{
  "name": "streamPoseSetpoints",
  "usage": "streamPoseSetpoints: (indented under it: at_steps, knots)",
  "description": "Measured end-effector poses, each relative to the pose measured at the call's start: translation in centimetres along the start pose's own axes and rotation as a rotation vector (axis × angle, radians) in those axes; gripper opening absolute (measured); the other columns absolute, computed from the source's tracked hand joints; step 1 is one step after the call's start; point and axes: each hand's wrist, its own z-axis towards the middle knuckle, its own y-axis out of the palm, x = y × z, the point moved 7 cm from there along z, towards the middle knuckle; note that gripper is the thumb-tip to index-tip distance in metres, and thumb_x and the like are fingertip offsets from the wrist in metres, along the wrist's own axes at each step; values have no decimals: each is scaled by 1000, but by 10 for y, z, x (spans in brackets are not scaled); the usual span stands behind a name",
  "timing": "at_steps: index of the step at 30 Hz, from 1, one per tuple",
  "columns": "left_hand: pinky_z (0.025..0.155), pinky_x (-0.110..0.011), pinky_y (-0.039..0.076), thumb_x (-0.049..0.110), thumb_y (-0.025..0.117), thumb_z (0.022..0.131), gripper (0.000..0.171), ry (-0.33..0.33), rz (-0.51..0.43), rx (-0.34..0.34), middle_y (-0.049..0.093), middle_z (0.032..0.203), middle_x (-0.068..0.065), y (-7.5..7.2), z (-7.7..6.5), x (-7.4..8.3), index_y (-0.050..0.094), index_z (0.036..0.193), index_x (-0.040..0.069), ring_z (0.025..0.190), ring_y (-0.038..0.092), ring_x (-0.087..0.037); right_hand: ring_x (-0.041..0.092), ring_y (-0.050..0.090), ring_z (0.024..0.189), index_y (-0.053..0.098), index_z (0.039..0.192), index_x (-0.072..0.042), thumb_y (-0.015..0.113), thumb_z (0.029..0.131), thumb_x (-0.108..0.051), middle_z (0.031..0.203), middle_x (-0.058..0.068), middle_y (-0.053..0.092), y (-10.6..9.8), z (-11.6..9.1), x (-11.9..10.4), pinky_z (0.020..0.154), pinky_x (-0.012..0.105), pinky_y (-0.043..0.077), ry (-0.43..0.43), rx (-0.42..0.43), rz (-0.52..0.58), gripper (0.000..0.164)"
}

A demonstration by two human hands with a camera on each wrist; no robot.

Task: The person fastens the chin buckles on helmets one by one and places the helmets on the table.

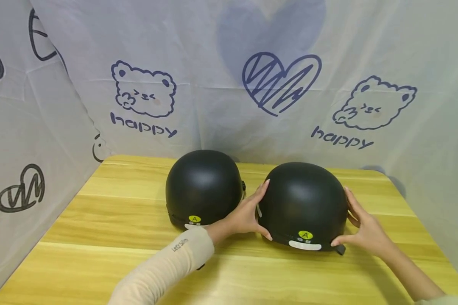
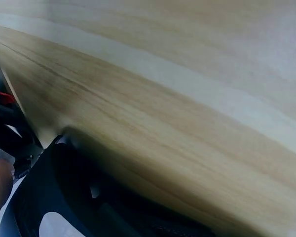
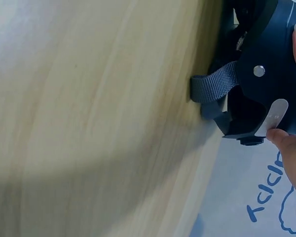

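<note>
Two matte black helmets sit side by side on the wooden table, domes up, each with a yellow "A" sticker and a white strip low on the side facing me. My left hand [image 1: 248,214] grips the left side of the right helmet [image 1: 303,203], thumb near its lower rim. On its other side my right hand [image 1: 366,231] holds it, fingers up the shell and thumb low by the rim. A dark webbing strap [image 3: 214,86] hangs from this helmet's edge in the right wrist view. The left helmet [image 1: 202,186] stands close beside my left hand, partly covered by that forearm.
The wooden table [image 1: 99,220] has light yellow planks and rounded far corners. Behind it hangs a white cloth [image 1: 206,106] printed with bears, hearts and "happy". More cloth closes off the left and right sides.
</note>
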Motion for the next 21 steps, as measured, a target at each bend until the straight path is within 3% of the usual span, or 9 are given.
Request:
streamPoseSetpoints:
  at_steps: [5,15,18,21]
  knots:
    - [110,-54,25,35,88,55,137,-16,16,0,5,156,-12,2,0,-2,-11,149,26,143,15,-29,-24,24,120,9,150,-10,89,44,-1,144,-33,13,4,0,0,83,-3,35,-25,1,-8,133]
    - [106,-47,36,35,87,57,136,-49,35,1,2,156,-17,10,0,-5,-13,148,29,142,16,-32,-26,22,118,4,151,-11,89,44,-4,145,-32,7,10,0,10,84,-4,33,-16,-15,-51,137]
    - [106,-46,37,36,87,57,136,-63,47,-3,1,155,-19,12,1,-6,-14,148,30,140,20,-35,-27,22,116,2,151,-12,89,44,-7,154,-6,10,12,-2,15,84,-4,32,-2,-22,-80,138]
    - [103,-43,41,36,87,56,137,-73,58,-4,2,155,-21,13,1,-5,-14,148,30,138,26,-37,-28,22,114,2,150,-11,90,43,-8,149,29,16,13,-2,18,84,-4,32,6,-27,-97,139]
